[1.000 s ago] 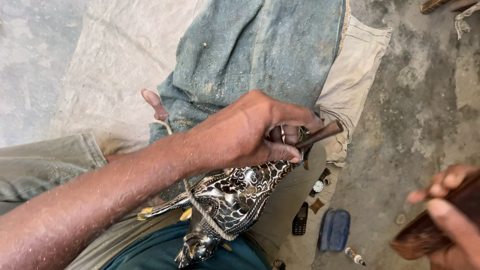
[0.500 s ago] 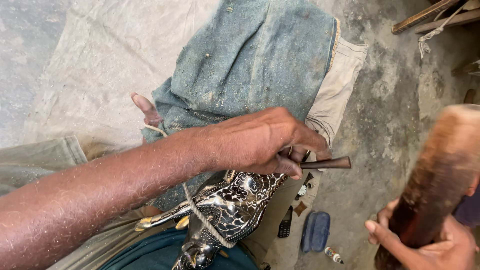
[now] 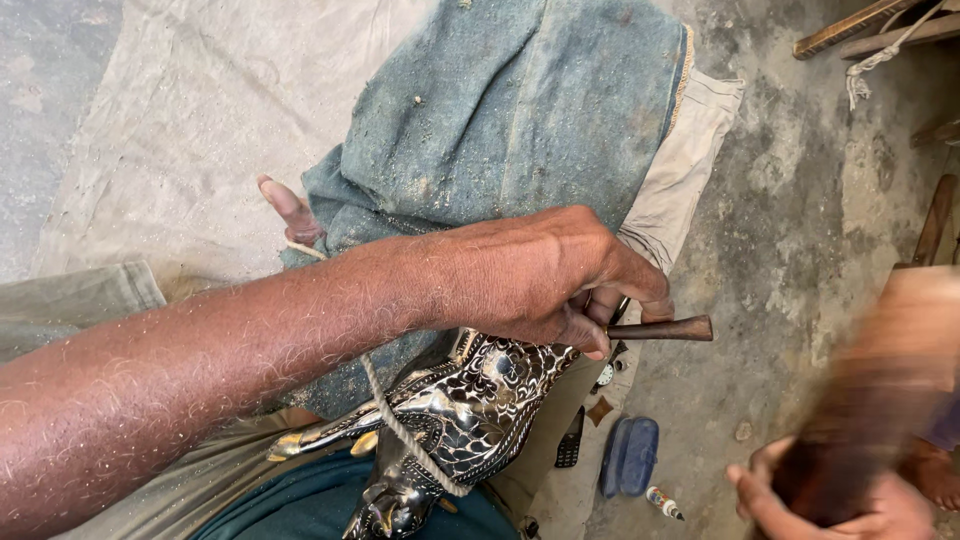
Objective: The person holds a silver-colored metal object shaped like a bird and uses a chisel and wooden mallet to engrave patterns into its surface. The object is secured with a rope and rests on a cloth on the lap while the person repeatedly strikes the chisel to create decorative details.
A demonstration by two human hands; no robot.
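left hand (image 3: 545, 275) closed around a chisel (image 3: 665, 329), fingers curled tight on the shaft, thumb pressed along its underside; the wooden handle end sticks out past the knuckles to the far side. directly under the hand lies the carving (image 3: 455, 405), a dark animal-shaped figure covered in pale inlaid pattern, its upper end touching the heel of the hand, its lower end running back toward the forearm. a rope (image 3: 400, 430) loops across the carving's middle just below the wrist. right hand (image 3: 830, 495) low at the outer edge of view, fingers wrapped around the thin end of a mallet (image 3: 880, 390); the mallet head is raised above that hand and blurred, well apart from the chisel. beyond the left hand a blue cloth (image 3: 520, 120) lies spread over a pale sheet (image 3: 160, 130). a toe (image 3: 290, 208) pokes out at the cloth's edge, beside the forearm. between the two hands, on the concrete floor (image 3: 790, 200), sit a flat blue case (image 3: 630, 455), a small dark phone (image 3: 570, 450) and a small tube (image 3: 664, 503), all near one another, none touching either hand.
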